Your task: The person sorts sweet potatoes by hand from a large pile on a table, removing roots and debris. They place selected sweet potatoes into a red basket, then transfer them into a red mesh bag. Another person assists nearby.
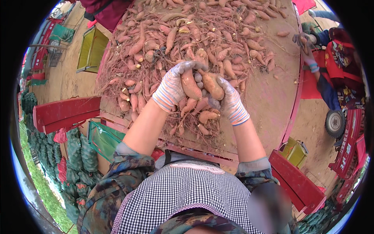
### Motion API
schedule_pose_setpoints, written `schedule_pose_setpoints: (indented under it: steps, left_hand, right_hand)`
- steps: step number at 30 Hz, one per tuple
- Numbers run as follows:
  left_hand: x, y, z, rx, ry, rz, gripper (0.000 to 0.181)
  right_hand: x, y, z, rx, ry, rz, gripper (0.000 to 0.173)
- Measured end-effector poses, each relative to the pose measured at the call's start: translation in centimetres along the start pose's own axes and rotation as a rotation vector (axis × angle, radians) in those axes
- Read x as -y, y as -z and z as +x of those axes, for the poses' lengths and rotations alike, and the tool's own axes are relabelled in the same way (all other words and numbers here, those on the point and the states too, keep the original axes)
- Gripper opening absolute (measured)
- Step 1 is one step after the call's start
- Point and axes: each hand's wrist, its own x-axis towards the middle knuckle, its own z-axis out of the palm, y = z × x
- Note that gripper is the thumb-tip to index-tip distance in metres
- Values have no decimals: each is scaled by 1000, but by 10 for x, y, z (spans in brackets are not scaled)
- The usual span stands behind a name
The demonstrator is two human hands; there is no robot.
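Both my hands wear striped knit gloves with grey coated fingers and meet above a heap of sweet potatoes (146, 44). My left hand (175, 80) grips a reddish sweet potato (191, 84), fingers curled over its top. In my right hand (229, 96) is a browner, rounder sweet potato (212, 84), the thumb resting along its side. The two tubers tilt towards each other, with grey fingertips visible between them. Under my wrists lie smaller sweet potatoes (208, 116) tangled with thin roots.
The heap lies on a red-edged truck bed (266, 114). Dropped red side panels (68, 112) flank me. A green-netted frame (105, 137) and full mesh sacks (89, 153) are at left. Across the right edge, another person's gloved hand (305, 41) holds something. A red vehicle (349, 146) stands beyond.
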Motion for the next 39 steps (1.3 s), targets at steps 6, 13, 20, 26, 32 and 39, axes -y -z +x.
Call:
schedule_pose_setpoints:
  steps: [6,13,20,26,32,39]
  left_hand:
    - [12,4,-7,-38,62,-284,31]
    - [-2,-27,-23,-56,-157,-171,57]
    - [14,-14,-18,-56,-112,-129,69]
    - [19,4,-5,-66,-57,-332,68]
    - [15,17,4,-96,-140,-348,60]
    - [23,31,7,-269,-246,-164,44]
  right_hand:
    - [-2,-25,-22,-50,55,-77,51]
    - [3,-20,-37,-123,234,-42,57]
    - [-6,-26,-26,-88,410,-212,69]
    - [-18,-30,-15,18,295,-175,68]
    - [-33,-40,-1,-34,326,-367,77]
    - [-52,-56,29,-251,624,-1208,92]
